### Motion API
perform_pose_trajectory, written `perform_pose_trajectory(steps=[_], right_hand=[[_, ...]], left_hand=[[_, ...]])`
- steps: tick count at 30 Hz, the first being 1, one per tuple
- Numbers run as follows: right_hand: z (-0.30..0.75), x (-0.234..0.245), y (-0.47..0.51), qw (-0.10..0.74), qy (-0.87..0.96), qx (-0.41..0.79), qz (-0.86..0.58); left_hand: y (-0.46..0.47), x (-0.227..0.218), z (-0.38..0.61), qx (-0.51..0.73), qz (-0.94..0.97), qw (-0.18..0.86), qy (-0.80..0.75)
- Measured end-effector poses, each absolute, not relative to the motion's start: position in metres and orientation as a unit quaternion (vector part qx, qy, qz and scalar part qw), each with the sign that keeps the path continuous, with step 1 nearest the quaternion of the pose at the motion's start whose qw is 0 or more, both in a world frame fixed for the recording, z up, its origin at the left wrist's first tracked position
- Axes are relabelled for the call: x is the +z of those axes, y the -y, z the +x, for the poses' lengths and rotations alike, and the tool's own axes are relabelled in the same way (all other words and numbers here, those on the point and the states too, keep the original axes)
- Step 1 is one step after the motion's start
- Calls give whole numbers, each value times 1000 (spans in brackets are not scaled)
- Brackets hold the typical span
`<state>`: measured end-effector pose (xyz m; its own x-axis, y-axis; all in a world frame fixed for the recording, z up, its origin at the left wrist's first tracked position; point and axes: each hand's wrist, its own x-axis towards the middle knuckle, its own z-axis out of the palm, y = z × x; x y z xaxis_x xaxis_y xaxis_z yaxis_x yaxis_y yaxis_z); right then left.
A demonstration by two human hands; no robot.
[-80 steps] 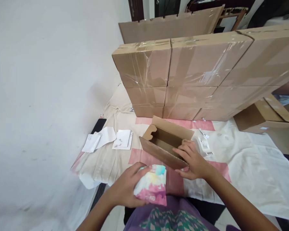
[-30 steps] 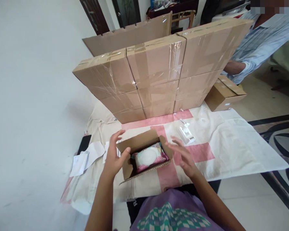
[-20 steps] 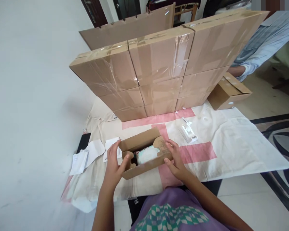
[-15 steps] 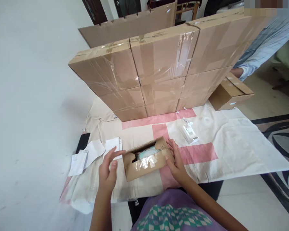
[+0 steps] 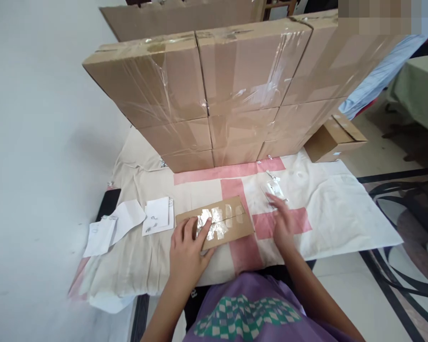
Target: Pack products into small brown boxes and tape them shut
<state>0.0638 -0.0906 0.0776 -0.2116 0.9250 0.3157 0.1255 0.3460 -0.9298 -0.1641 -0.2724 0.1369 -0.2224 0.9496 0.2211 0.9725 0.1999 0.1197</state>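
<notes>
A small cardboard box (image 5: 228, 221) lies closed on the white and pink cloth (image 5: 328, 213), with shiny tape patches on its top flaps. My left hand (image 5: 187, 251) rests flat on the box's near left part, fingers stretched out over the flaps. My right hand (image 5: 282, 222) is off the box to its right, fingers extended and blurred, reaching over the cloth toward a white tape dispenser (image 5: 273, 189). The packet inside the box is hidden.
A wall of taped cardboard cartons (image 5: 214, 90) stands behind the cloth, with one more carton (image 5: 333, 140) at the right. White paper slips (image 5: 128, 221) lie left of the box. Another person's blue sleeve (image 5: 378, 76) shows at the right.
The box's flaps have been folded down and the packet is covered. My left hand came onto the box top. My right hand left the box and moved right toward the dispenser.
</notes>
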Motion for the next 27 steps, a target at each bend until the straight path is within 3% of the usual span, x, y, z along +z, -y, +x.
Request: perform_pose_trajectory(steps=[2,5,8,13,27], right_hand=[[88,77,57,475,607,364,-523],[113,71,20,373,570,405,-610],[122,61,4,312,569,448,-615],[125,56,-7,284,546,472,-631],[115,86,-23,178,501,519,-669]], left_hand=[[268,136,-172,-120,-628,52,767],[260,132,-182,-136,-641,68,752],[252,127,-189,-159,-650,81,739],[246,122,-190,-175,-642,91,741],[247,124,-185,-186,-630,97,748]])
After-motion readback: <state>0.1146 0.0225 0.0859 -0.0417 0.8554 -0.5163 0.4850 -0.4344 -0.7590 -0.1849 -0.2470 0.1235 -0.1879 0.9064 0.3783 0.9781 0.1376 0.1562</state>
